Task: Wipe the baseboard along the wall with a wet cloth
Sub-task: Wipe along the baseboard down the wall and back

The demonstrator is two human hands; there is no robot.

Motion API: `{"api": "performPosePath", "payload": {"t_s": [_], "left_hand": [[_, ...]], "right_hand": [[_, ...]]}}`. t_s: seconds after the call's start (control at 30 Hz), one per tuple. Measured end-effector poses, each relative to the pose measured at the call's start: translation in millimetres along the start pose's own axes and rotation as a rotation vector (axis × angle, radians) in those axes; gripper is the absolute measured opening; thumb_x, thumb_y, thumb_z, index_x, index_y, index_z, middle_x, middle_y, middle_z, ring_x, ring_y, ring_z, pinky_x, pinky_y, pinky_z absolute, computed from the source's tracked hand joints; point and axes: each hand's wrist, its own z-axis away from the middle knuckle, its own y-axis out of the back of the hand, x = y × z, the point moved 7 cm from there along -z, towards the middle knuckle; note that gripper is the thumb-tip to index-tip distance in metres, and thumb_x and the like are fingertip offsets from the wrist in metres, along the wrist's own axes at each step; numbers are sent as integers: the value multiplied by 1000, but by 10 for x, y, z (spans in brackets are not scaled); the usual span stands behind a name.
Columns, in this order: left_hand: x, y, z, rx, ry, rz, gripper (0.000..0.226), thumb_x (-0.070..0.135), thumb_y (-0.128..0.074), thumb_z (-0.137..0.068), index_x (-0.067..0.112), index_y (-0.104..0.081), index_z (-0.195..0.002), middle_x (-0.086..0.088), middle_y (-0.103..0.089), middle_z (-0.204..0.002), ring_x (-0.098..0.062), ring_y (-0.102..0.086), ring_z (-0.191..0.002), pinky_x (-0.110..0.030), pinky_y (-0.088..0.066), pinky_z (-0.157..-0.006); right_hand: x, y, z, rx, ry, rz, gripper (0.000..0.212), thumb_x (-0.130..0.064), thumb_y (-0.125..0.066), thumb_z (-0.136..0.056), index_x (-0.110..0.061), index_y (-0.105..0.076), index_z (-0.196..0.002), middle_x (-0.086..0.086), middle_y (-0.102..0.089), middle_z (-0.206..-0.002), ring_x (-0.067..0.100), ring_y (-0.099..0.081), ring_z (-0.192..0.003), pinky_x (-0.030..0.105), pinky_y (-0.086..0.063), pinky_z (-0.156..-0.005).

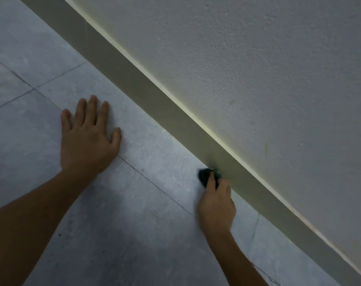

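A grey-green baseboard (146, 93) runs diagonally from the upper left to the lower right, between the floor and the wall. My right hand (215, 205) is shut on a small dark green cloth (205, 176), which it presses against the foot of the baseboard where it meets the floor. The cloth is bunched, and my fingers cover part of it. My left hand (86, 137) lies flat on the floor tiles with fingers spread, to the left of the cloth and apart from the baseboard.
Pale grey floor tiles (134, 234) with thin dark joints fill the left and bottom. A rough white wall (268, 79) rises above the baseboard, with a small yellowish mark (266, 148) on it.
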Motion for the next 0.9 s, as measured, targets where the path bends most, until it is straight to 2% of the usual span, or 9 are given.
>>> {"api": "performPosePath", "payload": {"t_s": [0.13,0.23,0.3,0.37,0.5,0.6,0.67,0.73,0.9], "left_hand": [[-8,8,-22,6,3,-10,74,51,-20,-91,13,-17,-155,-12,-11,-163,-29,-7,-151,-52,-3,-119],[-41,-18,-13,-3,5,-31,74,53,-19,-92,15,-15,-155,-12,-10,-163,-29,-5,-151,-51,-1,-118],[-57,-54,-20,-7,3,-53,74,54,-16,-93,15,-13,-155,-12,-8,-164,-29,-4,-151,-50,4,-118],[-7,-73,-3,-14,-9,-58,75,52,-12,-93,11,-12,-155,-14,-7,-163,-29,-3,-151,-45,15,-116],[638,-211,214,-61,-152,51,76,46,-16,-91,3,-15,-153,-18,-11,-162,-31,-8,-150,-45,7,-118],[1019,-392,390,-83,-212,28,79,52,-14,-92,2,-13,-153,-17,-12,-162,-31,-10,-150,-45,3,-118],[1041,-447,404,-73,-204,8,81,55,-15,-92,2,-12,-154,-17,-11,-162,-31,-9,-150,-46,1,-118],[1015,-444,389,-63,-208,13,81,55,-16,-92,3,-12,-154,-17,-11,-162,-30,-9,-150,-48,-1,-119],[1024,-406,384,-61,-228,19,80,56,-20,-93,5,-15,-154,-17,-16,-161,-32,-12,-149,-52,-8,-118]], "right_hand": [[-683,104,-188,111,200,-8,54,-13,-43,-93,-13,-29,-146,15,-38,-137,29,-44,-120,41,-42,-95],[-1439,175,-336,238,444,68,49,-11,-48,-88,-8,-43,-137,13,-50,-123,26,-55,-102,35,-49,-74],[-1647,257,-375,332,471,94,50,-14,-45,-86,-11,-48,-135,9,-54,-119,21,-55,-94,30,-48,-66],[-1516,206,-345,265,455,52,53,-14,-44,-87,-13,-43,-140,11,-51,-122,24,-53,-99,34,-48,-71],[-469,110,-164,203,244,-33,60,-12,-63,-80,-16,-47,-138,17,-53,-117,34,-57,-97,44,-52,-69],[588,-53,63,42,-27,16,55,-23,-45,-94,-24,-28,-147,11,-41,-132,29,-49,-111,43,-47,-89],[1187,-35,264,43,-243,-121,50,-33,-31,-92,-27,-31,-142,11,-41,-129,30,-47,-109,46,-46,-90],[1376,-39,371,105,-375,-238,54,-41,-22,-86,-27,-34,-137,14,-38,-128,34,-45,-108,48,-44,-89],[781,18,191,163,-489,-225,54,-15,-37,-97,-15,-22,-149,12,-32,-140,28,-43,-118,38,-44,-88]]}}
